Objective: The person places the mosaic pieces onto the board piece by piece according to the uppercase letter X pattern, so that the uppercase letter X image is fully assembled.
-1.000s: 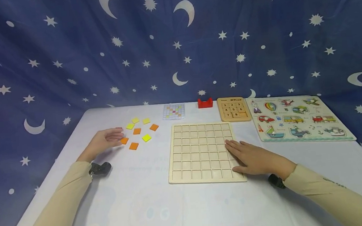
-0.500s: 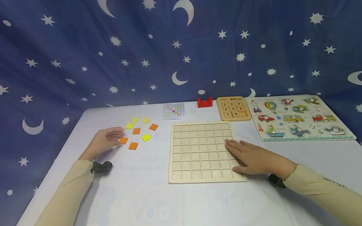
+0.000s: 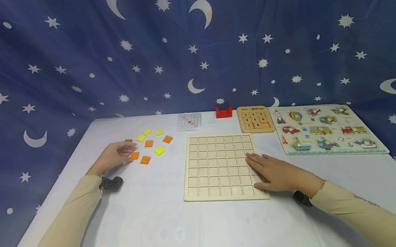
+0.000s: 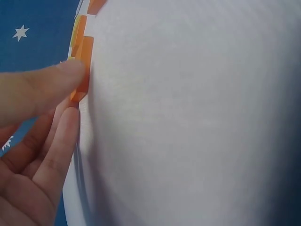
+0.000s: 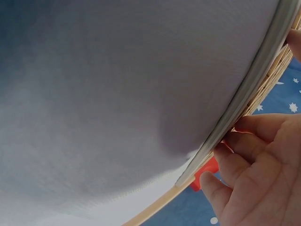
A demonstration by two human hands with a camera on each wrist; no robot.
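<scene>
My left hand (image 3: 116, 154) is low over the table at the left edge of a scatter of square tiles, fingers loosely bent. An orange tile (image 3: 134, 156) lies right by its fingertips, and a red tile (image 3: 129, 141) shows just behind the fingers. From the left wrist, the thumb overlaps an orange tile (image 4: 86, 61), with a gap between thumb and fingers. My right hand (image 3: 272, 172) rests flat with extended fingers on the right edge of a wooden grid board (image 3: 213, 169). In the right wrist view, several fingertips of the right hand (image 5: 263, 160) touch the board's edge.
Yellow tiles (image 3: 159, 151) and more orange tiles (image 3: 145, 160) lie left of the board. Behind stand a patterned card (image 3: 189, 122), a red holder (image 3: 224, 113) and a wooden number puzzle (image 3: 255, 119). A vehicle picture puzzle (image 3: 327, 130) lies at the right. A starry cloth hangs behind.
My left hand has dipped slightly toward the table, and the red tile behind its fingers shows again after being hidden half a second ago. The right hand stays on the board.
</scene>
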